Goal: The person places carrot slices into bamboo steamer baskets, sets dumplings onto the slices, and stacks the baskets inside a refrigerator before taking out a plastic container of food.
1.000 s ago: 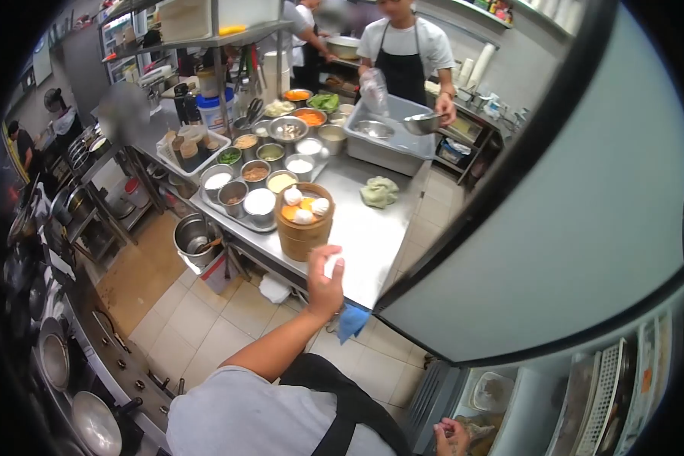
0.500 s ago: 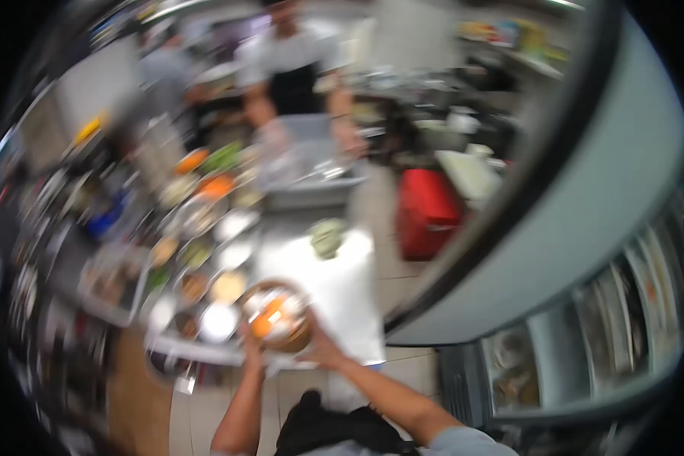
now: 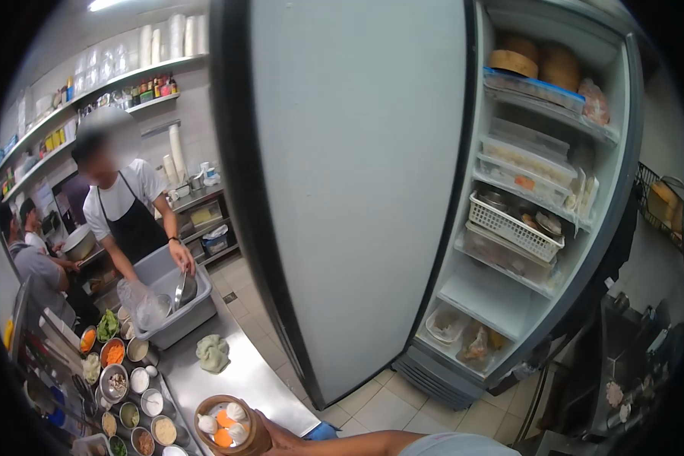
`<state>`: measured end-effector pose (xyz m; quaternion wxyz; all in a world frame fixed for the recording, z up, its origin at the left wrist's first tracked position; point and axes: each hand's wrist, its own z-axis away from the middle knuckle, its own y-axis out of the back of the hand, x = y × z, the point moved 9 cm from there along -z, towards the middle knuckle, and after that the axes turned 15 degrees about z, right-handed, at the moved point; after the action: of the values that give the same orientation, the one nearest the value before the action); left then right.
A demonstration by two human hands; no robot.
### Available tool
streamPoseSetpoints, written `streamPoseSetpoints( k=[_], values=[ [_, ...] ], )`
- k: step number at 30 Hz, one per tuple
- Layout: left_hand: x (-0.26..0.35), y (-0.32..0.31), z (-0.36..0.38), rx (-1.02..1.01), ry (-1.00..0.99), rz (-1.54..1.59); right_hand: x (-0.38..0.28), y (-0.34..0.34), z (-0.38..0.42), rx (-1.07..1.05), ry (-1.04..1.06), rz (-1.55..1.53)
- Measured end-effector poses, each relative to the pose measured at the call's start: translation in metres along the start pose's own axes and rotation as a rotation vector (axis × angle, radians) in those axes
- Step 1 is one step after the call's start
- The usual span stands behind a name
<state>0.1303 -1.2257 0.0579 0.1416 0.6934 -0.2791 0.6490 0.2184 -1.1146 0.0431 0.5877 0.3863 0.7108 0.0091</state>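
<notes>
My right hand (image 3: 280, 439) is closed on the right side of a round bamboo steamer (image 3: 257, 430) at the bottom of the view. Inside the steamer sit several white pleated dumplings (image 3: 235, 412) and flat orange pieces (image 3: 223, 438). The frame's lower edge cuts off part of the steamer. My left hand is out of sight. A crumpled pale green cloth (image 3: 213, 354) lies on the steel counter (image 3: 243, 372) beyond the steamer.
A tall fridge stands with its door (image 3: 349, 190) swung wide; its shelves (image 3: 479, 300) hold tubs, a white basket and other steamers. Left are several ingredient bowls (image 3: 114, 382). Across the counter a co-worker (image 3: 125, 205) reaches into a grey bin (image 3: 197, 300).
My view has swung right, bringing the fridge's shelves into sight. The steamer now appears lower and further left. My left hand, on the steamer before, has left the view.
</notes>
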Motion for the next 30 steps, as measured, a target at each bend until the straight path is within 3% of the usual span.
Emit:
streamPoseSetpoints(
  k=[2,3,4,6,7,11,12,13,16,17,19,20,21,24,25,27,29,30],
  values=[
    [0.009,-0.036,0.015,-0.08,-0.009,-0.04,-0.06,0.066,0.036,0.298,0.172,-0.283],
    [0.014,-0.056,0.024,-0.124,-0.018,-0.06,-0.041,0.065,0.052,0.138,0.032,-0.127],
    [0.018,-0.08,0.033,-0.173,-0.027,-0.073,-0.048,0.095,0.069,0.144,0.037,-0.119],
    [0.029,-0.13,0.053,-0.287,-0.057,-0.092,-0.065,0.156,0.101,0.106,-0.17,0.043],
    [0.037,-0.159,0.064,-0.355,-0.082,-0.092,-0.066,0.186,0.121,0.192,-0.208,0.185],
    [0.076,-0.279,0.112,-0.649,-0.227,-0.053,-0.085,0.311,0.19,0.215,-0.34,0.129],
    [0.089,-0.309,0.122,-0.731,-0.281,-0.031,-0.098,0.348,0.201,0.182,-0.483,0.309],
    [0.106,-0.337,0.133,-0.811,-0.339,0.0,-0.104,0.382,0.216,0.29,-0.386,0.454],
    [0.177,-0.434,0.157,-0.965,-0.5,0.208,-0.168,0.485,0.248,0.457,-0.405,0.607],
    [0.199,-0.467,0.161,-1.032,-0.471,0.313,-0.187,0.514,0.257,0.456,-0.5,0.694],
    [0.284,-0.524,0.184,-1.134,-0.472,0.502,-0.228,0.573,0.269,0.569,-0.485,0.669],
    [0.31,-0.55,0.189,-1.167,-0.451,0.564,-0.251,0.601,0.27,0.66,-0.304,0.627],
    [0.335,-0.573,0.193,-1.177,-0.398,0.6,-0.272,0.626,0.27,0.681,-0.263,0.669],
    [0.416,-0.633,0.197,-1.151,-0.62,0.785,-0.339,0.696,0.27,0.786,-0.222,0.689],
    [0.447,-0.648,0.198,-1.144,-0.69,0.843,-0.366,0.715,0.262,0.798,-0.117,0.746],
    [0.495,-0.684,0.195,-1.157,-0.729,0.882,-0.4,0.755,0.256,0.843,-0.118,0.725],
    [0.54,-0.715,0.187,-1.109,-0.806,0.864,-0.437,0.794,0.252,0.916,-0.124,0.948],
    [0.558,-0.736,0.184,-1.153,-0.791,0.925,-0.452,0.814,0.247,0.913,-0.241,1.102]
  ],
)
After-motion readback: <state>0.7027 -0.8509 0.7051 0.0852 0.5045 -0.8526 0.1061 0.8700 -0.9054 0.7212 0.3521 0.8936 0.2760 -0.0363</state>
